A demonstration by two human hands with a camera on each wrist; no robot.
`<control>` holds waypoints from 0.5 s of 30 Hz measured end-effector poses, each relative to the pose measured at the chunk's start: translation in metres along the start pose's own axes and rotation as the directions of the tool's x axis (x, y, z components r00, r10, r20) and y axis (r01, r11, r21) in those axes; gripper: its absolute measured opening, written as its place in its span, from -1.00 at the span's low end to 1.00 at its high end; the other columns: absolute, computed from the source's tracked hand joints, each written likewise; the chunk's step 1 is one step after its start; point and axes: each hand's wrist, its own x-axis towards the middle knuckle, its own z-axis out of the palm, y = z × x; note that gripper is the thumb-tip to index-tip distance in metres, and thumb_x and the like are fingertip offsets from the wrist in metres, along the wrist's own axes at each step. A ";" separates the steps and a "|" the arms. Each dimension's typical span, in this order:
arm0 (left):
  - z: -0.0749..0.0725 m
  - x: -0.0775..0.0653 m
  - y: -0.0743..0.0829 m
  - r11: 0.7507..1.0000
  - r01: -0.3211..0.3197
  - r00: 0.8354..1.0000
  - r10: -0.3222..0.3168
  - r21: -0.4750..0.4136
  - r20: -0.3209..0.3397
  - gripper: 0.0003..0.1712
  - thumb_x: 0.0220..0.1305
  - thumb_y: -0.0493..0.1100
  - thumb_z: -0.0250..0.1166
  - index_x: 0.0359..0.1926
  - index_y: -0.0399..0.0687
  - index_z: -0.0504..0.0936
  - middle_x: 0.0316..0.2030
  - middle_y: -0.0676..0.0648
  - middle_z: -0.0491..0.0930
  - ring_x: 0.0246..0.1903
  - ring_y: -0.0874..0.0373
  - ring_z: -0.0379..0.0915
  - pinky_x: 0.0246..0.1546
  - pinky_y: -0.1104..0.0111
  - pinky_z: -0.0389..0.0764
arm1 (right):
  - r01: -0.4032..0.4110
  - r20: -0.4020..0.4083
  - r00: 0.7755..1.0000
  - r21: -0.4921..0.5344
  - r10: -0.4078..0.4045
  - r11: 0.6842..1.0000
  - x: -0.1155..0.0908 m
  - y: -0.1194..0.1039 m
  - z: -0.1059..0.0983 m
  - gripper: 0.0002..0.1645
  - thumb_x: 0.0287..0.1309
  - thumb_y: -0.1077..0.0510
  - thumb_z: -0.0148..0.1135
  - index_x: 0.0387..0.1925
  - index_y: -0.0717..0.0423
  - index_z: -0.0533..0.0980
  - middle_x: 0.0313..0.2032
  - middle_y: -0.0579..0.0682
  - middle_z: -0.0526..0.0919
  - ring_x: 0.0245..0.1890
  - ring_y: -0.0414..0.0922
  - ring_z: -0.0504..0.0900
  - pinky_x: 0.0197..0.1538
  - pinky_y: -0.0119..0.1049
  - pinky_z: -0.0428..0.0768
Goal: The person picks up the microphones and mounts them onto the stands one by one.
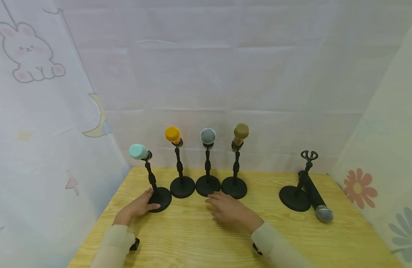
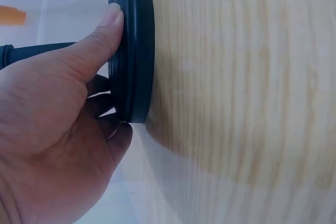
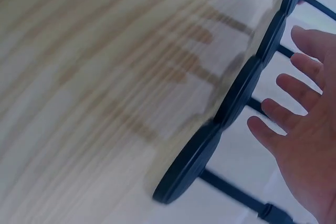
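Observation:
My left hand [image 1: 137,206] grips the round black base of the leftmost microphone stand [image 1: 163,199], which carries a mint-green microphone [image 1: 138,152]. In the left wrist view the thumb [image 2: 102,38] lies along the top of the base [image 2: 140,51], and the fingers curl round its side. My right hand [image 1: 230,209] hovers with spread fingers by the front of the middle bases, holding nothing. Beyond it stand a yellow microphone [image 1: 172,134], a silver-headed microphone [image 1: 208,136] and a gold microphone [image 1: 240,131], each on its own black stand.
On the right, a stand with a bare clip [image 1: 294,198] is beside a black microphone with a silver head [image 1: 324,213], lying on the wooden table [image 1: 192,238]. Patterned cloth [image 1: 209,74] hangs behind and at both sides.

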 end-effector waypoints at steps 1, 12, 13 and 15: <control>0.000 0.001 0.000 1.000 0.008 1.000 -0.008 -0.003 -0.001 0.02 0.46 0.10 0.23 0.53 -0.49 -0.09 0.53 -0.50 -0.21 0.51 -0.44 -0.27 0.43 -0.28 -0.02 | -0.011 -0.004 1.000 0.004 0.011 1.000 -0.005 0.003 -0.002 -0.44 0.40 -0.01 0.26 0.36 0.00 0.46 0.40 0.04 0.41 0.42 0.10 0.34 0.36 0.10 0.41; -0.002 0.008 -0.008 1.000 0.019 0.999 -0.019 -0.004 -0.028 0.01 0.46 0.11 0.23 0.53 -0.50 -0.03 0.53 -0.51 -0.18 0.49 -0.46 -0.24 0.41 -0.30 0.02 | -0.060 -0.006 0.998 0.055 0.060 0.997 -0.038 0.024 -0.012 -0.39 0.36 0.05 0.30 0.37 0.09 0.44 0.40 0.14 0.40 0.42 0.18 0.33 0.37 0.18 0.37; -0.002 0.008 -0.008 1.000 0.022 0.999 -0.023 -0.005 -0.034 0.00 0.46 0.10 0.23 0.53 -0.50 -0.03 0.53 -0.51 -0.18 0.49 -0.47 -0.24 0.41 -0.30 0.02 | -0.053 -0.010 0.999 0.053 0.054 0.997 -0.040 0.027 -0.012 -0.39 0.36 0.06 0.30 0.37 0.10 0.44 0.40 0.15 0.40 0.41 0.18 0.34 0.37 0.16 0.38; -0.001 0.008 -0.008 1.000 0.030 0.999 -0.030 -0.004 -0.045 -0.02 0.47 0.09 0.22 0.53 -0.49 -0.02 0.53 -0.50 -0.17 0.49 -0.46 -0.22 0.40 -0.30 0.03 | -0.054 -0.017 0.998 0.034 0.054 0.998 -0.046 0.031 -0.014 -0.39 0.35 0.05 0.30 0.37 0.11 0.44 0.39 0.16 0.41 0.39 0.16 0.36 0.37 0.13 0.39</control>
